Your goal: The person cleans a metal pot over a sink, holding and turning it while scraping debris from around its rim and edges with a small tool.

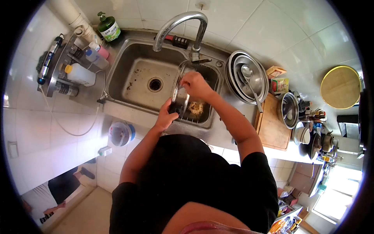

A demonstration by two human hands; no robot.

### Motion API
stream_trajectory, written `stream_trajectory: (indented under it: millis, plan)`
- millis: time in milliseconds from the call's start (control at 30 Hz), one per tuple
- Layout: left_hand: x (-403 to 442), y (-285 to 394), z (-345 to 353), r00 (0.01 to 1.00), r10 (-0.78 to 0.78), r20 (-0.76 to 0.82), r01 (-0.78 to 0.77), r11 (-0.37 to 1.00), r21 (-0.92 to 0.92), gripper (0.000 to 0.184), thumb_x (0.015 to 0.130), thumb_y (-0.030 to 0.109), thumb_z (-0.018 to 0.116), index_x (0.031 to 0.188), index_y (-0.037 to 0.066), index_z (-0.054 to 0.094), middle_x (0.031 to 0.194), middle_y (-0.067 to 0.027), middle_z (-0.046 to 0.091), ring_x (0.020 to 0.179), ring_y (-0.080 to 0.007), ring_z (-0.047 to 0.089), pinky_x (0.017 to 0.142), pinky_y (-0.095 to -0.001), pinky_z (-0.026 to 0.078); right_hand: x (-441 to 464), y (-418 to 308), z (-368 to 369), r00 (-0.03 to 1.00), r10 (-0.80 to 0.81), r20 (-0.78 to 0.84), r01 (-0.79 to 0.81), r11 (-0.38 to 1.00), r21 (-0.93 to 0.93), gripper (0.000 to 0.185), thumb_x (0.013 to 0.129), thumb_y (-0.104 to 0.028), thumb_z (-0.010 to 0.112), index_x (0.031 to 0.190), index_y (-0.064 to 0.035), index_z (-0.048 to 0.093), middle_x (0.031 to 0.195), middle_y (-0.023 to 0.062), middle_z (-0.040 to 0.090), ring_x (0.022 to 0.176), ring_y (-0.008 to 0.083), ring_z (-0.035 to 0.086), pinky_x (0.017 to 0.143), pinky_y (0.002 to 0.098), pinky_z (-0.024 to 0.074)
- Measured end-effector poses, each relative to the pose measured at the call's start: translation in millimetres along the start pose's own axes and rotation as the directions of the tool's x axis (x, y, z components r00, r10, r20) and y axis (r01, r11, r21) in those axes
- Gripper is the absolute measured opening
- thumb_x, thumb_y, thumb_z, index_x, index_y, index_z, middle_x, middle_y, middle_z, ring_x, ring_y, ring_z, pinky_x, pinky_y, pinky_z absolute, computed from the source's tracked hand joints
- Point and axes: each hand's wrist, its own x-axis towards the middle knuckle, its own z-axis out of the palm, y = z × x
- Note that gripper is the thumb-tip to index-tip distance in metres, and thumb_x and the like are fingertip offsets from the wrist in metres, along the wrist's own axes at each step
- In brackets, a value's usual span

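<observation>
My left hand (165,118) grips the lower edge of a shiny, dark metal vessel (180,102), thumb on the near side. The vessel is tilted nearly on edge over the divide between the two sink basins; whether it is a pot or a pan I cannot tell. My right hand (196,85) is closed against its upper part, and what its fingers hold is hidden. Beneath my right wrist, yellowish-brown food scraps (196,109) lie on a wire rack in the smaller basin. The large sink basin (134,84) has dark bits around its drain (155,84).
A curved faucet (183,16) arches over the sink. Stacked metal bowls (232,74) with a ladle (253,87) stand right, beside a wooden cutting board (272,124). Bottles (82,75) and a green pump bottle (109,28) are left. Another person (48,193) appears lower left.
</observation>
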Motion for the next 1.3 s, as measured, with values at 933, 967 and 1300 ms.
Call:
stream_trajectory:
  millis: [933,967,1300]
  plan:
    - [8,-32,-18,0.995,0.095,-0.017,-0.088,0.963,0.253,0.070,0.066,0.010,0.063,0.131,0.000,0.039,0.103,-0.0068,0.053,0.088,-0.0157,0.050,0.076,-0.0332,0.044,12,-15,2,0.988,0.051,0.143,-0.048,0.999,-0.021,0.008,0.067,0.003,0.059,0.073,-0.0022,0.057,0.069,0.0151,0.054,0.070,0.0356,0.053,0.064,0.0422,0.0421]
    - [1,-6,-13,1.000,0.018,0.009,-0.019,0.963,0.269,0.071,0.065,0.009,0.062,0.132,0.001,0.040,0.102,-0.0083,0.054,0.088,-0.0165,0.051,0.077,-0.0331,0.043,7,-25,5,0.983,0.001,0.181,0.006,0.999,-0.042,0.009,0.066,0.003,0.060,0.074,-0.0019,0.057,0.069,0.0154,0.054,0.070,0.0356,0.053,0.064,0.0420,0.0423]
    - [-1,-8,-5,0.995,0.096,-0.038,-0.089,0.985,0.145,0.059,0.063,0.007,0.063,0.119,0.003,0.049,0.091,-0.0065,0.056,0.082,-0.0136,0.051,0.072,-0.0292,0.045,4,-24,11,0.977,-0.131,0.168,0.142,0.988,-0.060,0.006,0.070,0.002,0.059,0.074,-0.0006,0.055,0.072,0.0158,0.053,0.071,0.0355,0.053,0.064,0.0426,0.0426]
